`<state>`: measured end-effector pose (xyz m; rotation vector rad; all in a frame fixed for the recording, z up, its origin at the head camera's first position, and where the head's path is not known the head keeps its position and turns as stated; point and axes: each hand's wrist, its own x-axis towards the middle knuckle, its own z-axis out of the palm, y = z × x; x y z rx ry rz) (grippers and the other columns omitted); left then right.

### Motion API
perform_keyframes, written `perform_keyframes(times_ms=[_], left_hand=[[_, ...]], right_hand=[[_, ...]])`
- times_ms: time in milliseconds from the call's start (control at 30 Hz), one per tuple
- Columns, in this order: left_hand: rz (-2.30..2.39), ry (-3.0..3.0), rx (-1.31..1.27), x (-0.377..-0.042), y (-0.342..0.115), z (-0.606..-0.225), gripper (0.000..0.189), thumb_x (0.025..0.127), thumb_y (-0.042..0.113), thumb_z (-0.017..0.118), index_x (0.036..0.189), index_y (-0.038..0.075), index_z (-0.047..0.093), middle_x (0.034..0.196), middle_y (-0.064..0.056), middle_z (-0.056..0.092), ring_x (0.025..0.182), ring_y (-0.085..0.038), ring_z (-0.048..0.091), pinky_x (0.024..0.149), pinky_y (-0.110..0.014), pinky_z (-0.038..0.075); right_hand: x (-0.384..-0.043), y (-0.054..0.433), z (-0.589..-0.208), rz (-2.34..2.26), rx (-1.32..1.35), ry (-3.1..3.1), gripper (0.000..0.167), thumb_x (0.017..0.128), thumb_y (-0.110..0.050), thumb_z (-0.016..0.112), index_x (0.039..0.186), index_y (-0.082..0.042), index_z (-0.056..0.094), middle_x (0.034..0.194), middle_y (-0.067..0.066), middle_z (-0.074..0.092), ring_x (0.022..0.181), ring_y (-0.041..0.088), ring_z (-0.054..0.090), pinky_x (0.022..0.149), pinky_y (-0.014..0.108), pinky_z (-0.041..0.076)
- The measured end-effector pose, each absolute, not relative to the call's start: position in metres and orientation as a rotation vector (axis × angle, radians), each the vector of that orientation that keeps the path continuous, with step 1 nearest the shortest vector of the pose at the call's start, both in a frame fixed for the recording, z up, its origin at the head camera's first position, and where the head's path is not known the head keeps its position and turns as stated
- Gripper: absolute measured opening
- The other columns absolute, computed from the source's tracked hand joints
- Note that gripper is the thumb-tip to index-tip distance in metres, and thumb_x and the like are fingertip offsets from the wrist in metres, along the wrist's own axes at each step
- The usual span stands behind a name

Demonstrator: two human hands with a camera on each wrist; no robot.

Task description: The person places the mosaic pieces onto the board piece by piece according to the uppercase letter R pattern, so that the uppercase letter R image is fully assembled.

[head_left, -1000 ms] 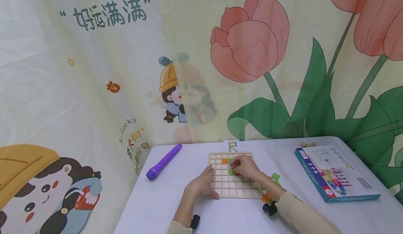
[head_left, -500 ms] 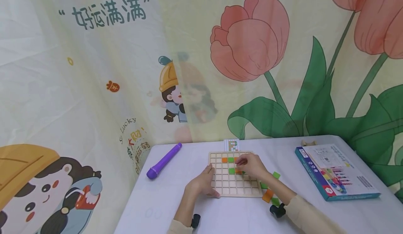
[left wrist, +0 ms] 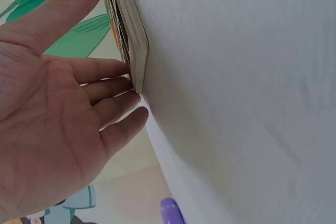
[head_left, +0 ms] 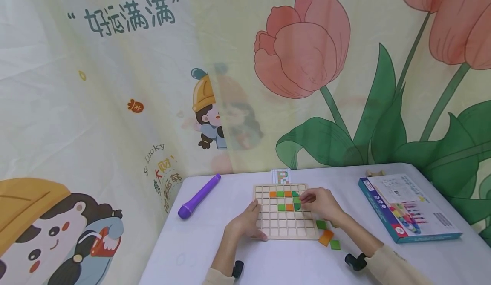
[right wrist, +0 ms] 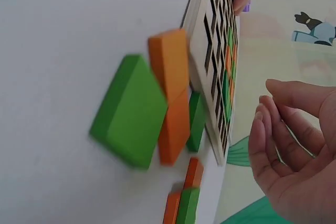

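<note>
A wooden grid board [head_left: 268, 230] lies on the table with a group of square orange and green tiles in its cells. Two of the green pieces, such as the rounded green tile [head_left: 297, 207], have a curved side. My left hand [head_left: 245, 222] rests at the board's left side, fingers fairly straight against the edge and thumb at the near corner. Over the board's right edge is my right hand [head_left: 321, 204], its fingers loosely bent beside the rounded tiles. In the right wrist view the thumb and fingertips of my right hand [right wrist: 294, 145] have nothing between them.
Loose green tiles [right wrist: 131, 114] and orange tiles [head_left: 326, 237] lie right of the board. A small pattern card [head_left: 281, 176] sits behind it. A purple microphone-shaped object [head_left: 199, 196] is at left, a flat box [head_left: 410, 208] at right.
My right hand has slid rightward across the board, uncovering more orange and green tiles, including the rounded ones. My left hand has stayed at the board's edge.
</note>
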<state>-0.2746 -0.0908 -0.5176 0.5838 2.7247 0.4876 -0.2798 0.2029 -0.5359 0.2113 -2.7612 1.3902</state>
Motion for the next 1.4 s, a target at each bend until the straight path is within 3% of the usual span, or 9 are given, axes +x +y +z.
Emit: perform_keyframes(times_ms=[367,767,933,1400], left_hand=[[0.501,2.72,0.563,-0.277,-0.09,-0.519,0.115,0.07,0.033,0.098,0.158,-0.006,0.036,0.169,-0.021,0.026,0.158,-0.032,0.023,0.126,-0.045,0.028],[0.511,2.717,0.577,-0.277,-0.091,-0.522,0.116,0.07,0.033,0.098,0.158,-0.007,0.034,0.17,-0.021,0.025,0.158,-0.033,0.022,0.127,-0.045,0.027],[0.533,2.713,0.562,-0.276,-0.091,-0.523,0.116,0.069,0.031,0.099,0.158,-0.007,0.034,0.17,-0.021,0.025,0.158,-0.033,0.023,0.127,-0.046,0.028],[0.502,2.728,0.57,-0.275,-0.091,-0.52,0.115,0.069,0.033,0.098,0.158,-0.006,0.036,0.17,-0.02,0.026,0.158,-0.031,0.023,0.127,-0.044,0.028]], right_hand=[[-0.265,0.245,-0.542,1.2,0.136,-2.972,0.027,0.083,-0.011,0.086,0.108,-0.009,0.076,0.092,-0.002,0.069,0.086,0.016,0.061,0.079,0.032,0.06],[-0.247,0.264,-0.545,1.165,0.14,-2.942,0.028,0.077,-0.001,0.088,0.102,-0.006,0.077,0.086,-0.001,0.068,0.081,0.018,0.059,0.068,0.022,0.057],[-0.246,0.264,-0.542,1.178,0.163,-2.933,0.03,0.076,-0.001,0.088,0.103,-0.005,0.077,0.083,-0.001,0.065,0.078,0.018,0.057,0.062,0.023,0.055],[-0.266,0.249,-0.529,1.283,0.197,-2.834,0.02,0.085,-0.001,0.08,0.105,-0.004,0.076,0.084,-0.002,0.07,0.078,0.017,0.064,0.065,0.025,0.057]])
